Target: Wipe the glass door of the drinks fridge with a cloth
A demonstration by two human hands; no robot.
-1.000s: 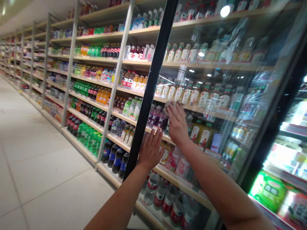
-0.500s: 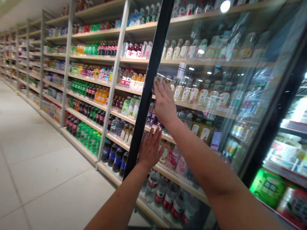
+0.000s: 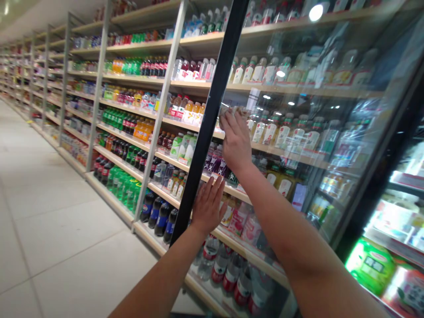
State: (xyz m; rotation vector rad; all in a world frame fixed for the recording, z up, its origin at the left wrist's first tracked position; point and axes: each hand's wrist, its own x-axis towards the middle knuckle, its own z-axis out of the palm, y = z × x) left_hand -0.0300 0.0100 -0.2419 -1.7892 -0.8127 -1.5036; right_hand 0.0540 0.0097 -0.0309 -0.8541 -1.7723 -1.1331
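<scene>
our left hand [image 3: 208, 204] lies flat, fingers spread and released, on the clear, glossy glass door [image 3: 298, 145] beside its straight black metal edge strip [image 3: 212, 115]. higher up and just right, our right hand [image 3: 236, 140] presses a crumpled pale cloth [image 3: 232, 110] under closed fingers against the pane. long wooden shelves [image 3: 132, 84] of plastic drink bottles run far left.

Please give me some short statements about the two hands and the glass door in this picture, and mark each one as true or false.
1. The right hand presses a crumpled cloth against the glass door. True.
2. The left hand holds a bottle. False: it lies flat and open by the door's black edge.
3. The shelves carry drink bottles. True.
4. The glass door is shut. False: it stands swung open.
</scene>
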